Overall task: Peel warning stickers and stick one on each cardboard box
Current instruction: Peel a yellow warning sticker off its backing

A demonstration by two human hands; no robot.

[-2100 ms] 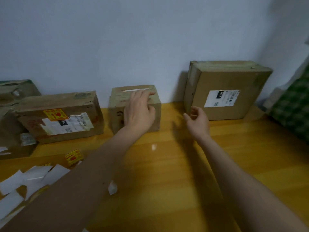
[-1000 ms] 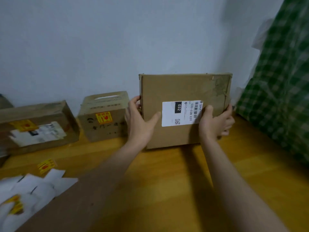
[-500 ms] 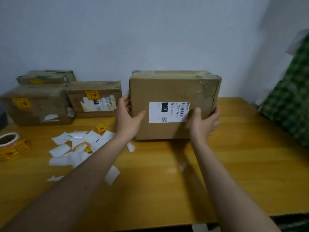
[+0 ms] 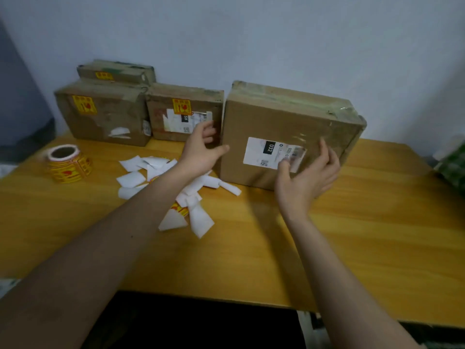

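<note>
Two spread hands, left hand and right hand, flank a large cardboard box standing on the wooden table, apparently just clear of it; sticker roll sits far left.

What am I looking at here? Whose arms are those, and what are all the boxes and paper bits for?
The camera sits on a person's head, so you see their own two arms reaching out. Their left hand and right hand are open at the sides of a big cardboard box with a white label; neither grips it. On the wooden table lies a roll of yellow warning stickers and a heap of white paper scraps. Three smaller boxes by the wall already wear yellow stickers. The big one shows none yet.
</note>
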